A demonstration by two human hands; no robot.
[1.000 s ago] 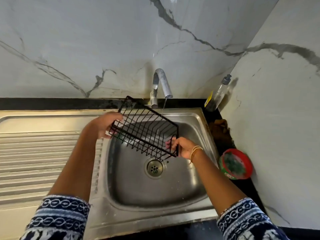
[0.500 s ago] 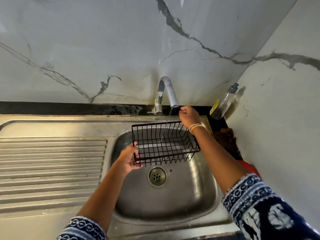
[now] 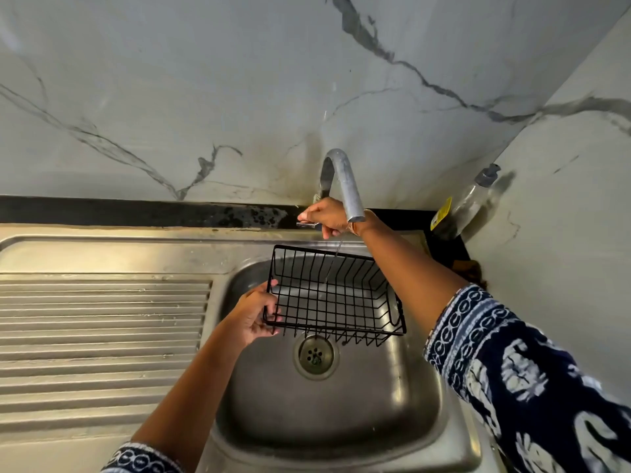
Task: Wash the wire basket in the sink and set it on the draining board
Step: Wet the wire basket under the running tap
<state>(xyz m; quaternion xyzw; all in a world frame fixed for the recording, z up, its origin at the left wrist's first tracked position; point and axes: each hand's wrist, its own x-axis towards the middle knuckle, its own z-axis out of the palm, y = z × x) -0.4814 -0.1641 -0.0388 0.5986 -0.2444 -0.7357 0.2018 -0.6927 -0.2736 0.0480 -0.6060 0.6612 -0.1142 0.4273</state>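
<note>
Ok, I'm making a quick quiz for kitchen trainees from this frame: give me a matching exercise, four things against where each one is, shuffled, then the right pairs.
Things:
1. wire basket
2. right hand
3. soap bottle
4. draining board

Places:
A. in the back corner, against the wall
B. left of the sink bowl, nothing on it
C. on the tap lever behind the spout
D. held over the sink bowl by the left hand, under the thin stream

Pairs: 1-D, 2-C, 3-A, 4-B
</note>
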